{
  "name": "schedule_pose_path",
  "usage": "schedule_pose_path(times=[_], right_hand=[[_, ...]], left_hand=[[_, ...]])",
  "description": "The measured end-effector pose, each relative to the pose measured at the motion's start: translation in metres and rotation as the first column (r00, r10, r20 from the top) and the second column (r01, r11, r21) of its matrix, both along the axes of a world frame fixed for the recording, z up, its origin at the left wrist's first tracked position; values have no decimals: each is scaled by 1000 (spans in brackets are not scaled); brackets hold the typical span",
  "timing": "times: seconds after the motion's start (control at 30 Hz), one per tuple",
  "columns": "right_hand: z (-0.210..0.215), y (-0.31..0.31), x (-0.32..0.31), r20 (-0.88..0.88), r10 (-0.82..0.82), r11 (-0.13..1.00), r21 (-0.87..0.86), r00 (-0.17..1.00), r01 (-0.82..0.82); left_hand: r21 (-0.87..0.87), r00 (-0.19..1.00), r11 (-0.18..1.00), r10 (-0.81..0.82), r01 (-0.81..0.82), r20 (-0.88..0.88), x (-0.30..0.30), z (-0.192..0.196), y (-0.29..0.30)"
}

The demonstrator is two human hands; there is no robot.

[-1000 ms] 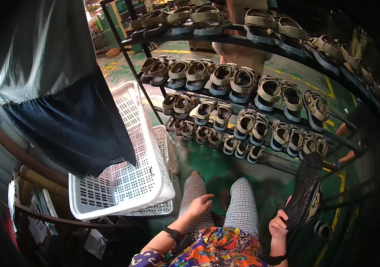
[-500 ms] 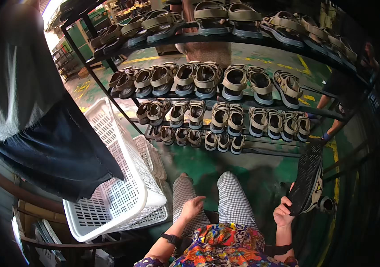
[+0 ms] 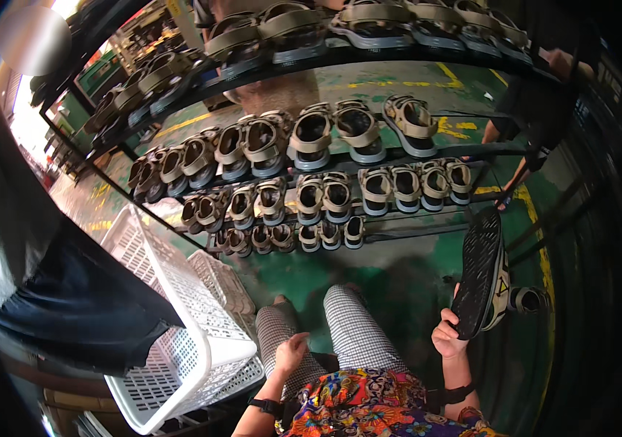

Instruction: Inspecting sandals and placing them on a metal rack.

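Observation:
My right hand point(image 3: 448, 333) is closed round the heel end of a sandal point(image 3: 483, 273). The sandal stands nearly upright, its black patterned sole turned towards my left and its beige straps on the far side. My left hand point(image 3: 292, 352) is above my left thigh, fingers loosely apart, with nothing visible in it. Ahead stands a dark metal rack with rows of beige-strapped sandals; one single sandal point(image 3: 411, 125) sits at the right end of the second row.
A white perforated plastic basket point(image 3: 205, 364) stands at my left, with another basket point(image 3: 217, 280) behind it. Dark cloth point(image 3: 85, 291) hangs over the basket. Another person's legs point(image 3: 516, 175) show beyond the rack on the right. The green floor point(image 3: 413, 266) carries yellow lines.
The view has swung right, so the rack and baskets sit farther left. My right hand still grips the sandal, raised slightly. My left hand remains near my thigh.

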State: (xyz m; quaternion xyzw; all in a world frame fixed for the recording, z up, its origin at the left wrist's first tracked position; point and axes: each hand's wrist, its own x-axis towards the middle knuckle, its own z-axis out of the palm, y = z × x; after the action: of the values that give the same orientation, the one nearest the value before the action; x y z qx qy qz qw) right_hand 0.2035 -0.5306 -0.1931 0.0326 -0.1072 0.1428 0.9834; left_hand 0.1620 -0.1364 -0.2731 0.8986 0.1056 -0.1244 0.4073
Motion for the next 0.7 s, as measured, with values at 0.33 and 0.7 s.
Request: schedule_pose_path(times=[0.33,0.7], right_hand=[[-3,-41,4,0,-146,989,31,989,146],[5,-80,-12,0,-262,958,123,965,260]], left_hand=[[-124,988,990,43,-62,-146,27,-20,4],[-132,972,985,-131,106,-197,50,-31,-13]])
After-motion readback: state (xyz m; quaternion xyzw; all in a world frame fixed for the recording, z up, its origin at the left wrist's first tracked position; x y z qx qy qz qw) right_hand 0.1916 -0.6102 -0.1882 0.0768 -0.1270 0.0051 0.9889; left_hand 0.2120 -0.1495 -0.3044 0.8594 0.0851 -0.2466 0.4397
